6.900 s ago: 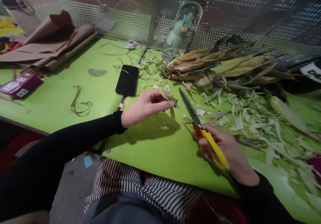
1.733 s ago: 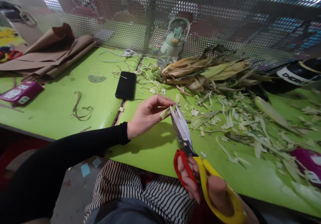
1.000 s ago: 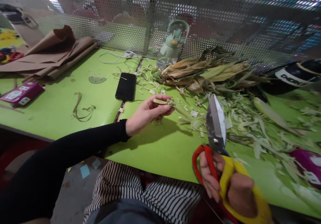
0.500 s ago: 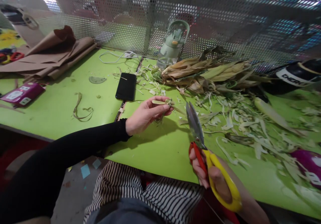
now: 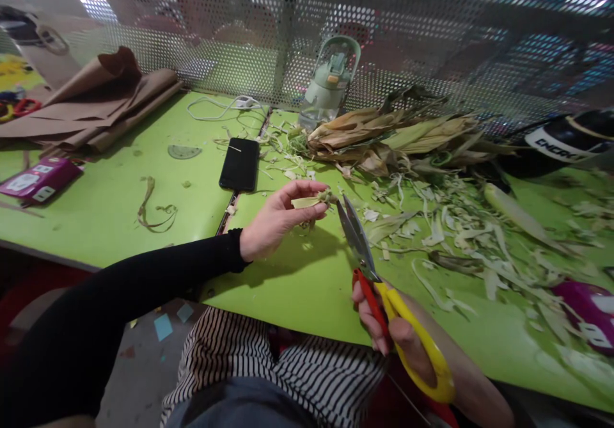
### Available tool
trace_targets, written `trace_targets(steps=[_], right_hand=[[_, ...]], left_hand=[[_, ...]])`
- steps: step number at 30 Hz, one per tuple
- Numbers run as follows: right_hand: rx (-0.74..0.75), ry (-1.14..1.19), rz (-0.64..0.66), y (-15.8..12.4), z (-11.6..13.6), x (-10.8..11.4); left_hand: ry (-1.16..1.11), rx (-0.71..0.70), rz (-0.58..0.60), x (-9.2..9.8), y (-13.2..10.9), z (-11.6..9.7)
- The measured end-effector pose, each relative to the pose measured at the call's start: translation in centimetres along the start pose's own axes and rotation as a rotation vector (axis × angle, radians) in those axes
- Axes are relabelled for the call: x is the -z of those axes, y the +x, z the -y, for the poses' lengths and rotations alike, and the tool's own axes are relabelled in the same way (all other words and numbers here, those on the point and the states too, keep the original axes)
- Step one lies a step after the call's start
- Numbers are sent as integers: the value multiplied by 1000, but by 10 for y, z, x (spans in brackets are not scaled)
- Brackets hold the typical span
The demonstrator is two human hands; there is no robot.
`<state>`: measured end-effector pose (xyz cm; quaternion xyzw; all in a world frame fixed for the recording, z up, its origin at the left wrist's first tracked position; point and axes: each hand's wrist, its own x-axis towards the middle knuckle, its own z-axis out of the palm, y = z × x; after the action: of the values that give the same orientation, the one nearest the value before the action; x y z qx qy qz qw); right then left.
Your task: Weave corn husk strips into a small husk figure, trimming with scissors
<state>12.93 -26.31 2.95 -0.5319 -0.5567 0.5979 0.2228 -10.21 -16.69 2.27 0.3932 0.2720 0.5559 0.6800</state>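
Note:
My left hand (image 5: 281, 218), its fingers pinched together, holds a small knotted piece of pale green corn husk (image 5: 307, 203) over the table. Yellow-and-red-handled scissors (image 5: 357, 236) are gripped by my right hand (image 5: 384, 325), with fingers through the handles. The blades stand slightly apart and point up and left. Their tips are right beside the knot's right end; whether they touch it I cannot tell. Cut husk scraps (image 5: 460, 217) lie to the right of the blades. Behind them rests a bundle of dried corn husks (image 5: 393, 135).
A black phone (image 5: 238, 164) lies left of my left hand. At the back are a clear-green bottle (image 5: 326, 89), a white cable (image 5: 208, 109) and a perforated metal screen (image 5: 230, 38). Brown paper (image 5: 105, 105) and a purple box (image 5: 41, 180) are at left; a black bottle (image 5: 561, 143) is at right.
My right hand has moved the scissors left and slightly up, bringing the blade tips beside the husk piece. A small cut bit now lies near the blades. My left hand stays nearly in place.

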Motion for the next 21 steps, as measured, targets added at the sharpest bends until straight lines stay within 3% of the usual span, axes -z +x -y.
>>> trace_targets(steps=[12,21], right_hand=[[-26,-85,19,5,2,-2],[-122,-58,-68,5,7,-7]], left_hand=[[113,-99,4,1,1,2],[218,-121,5,1,3,2]])
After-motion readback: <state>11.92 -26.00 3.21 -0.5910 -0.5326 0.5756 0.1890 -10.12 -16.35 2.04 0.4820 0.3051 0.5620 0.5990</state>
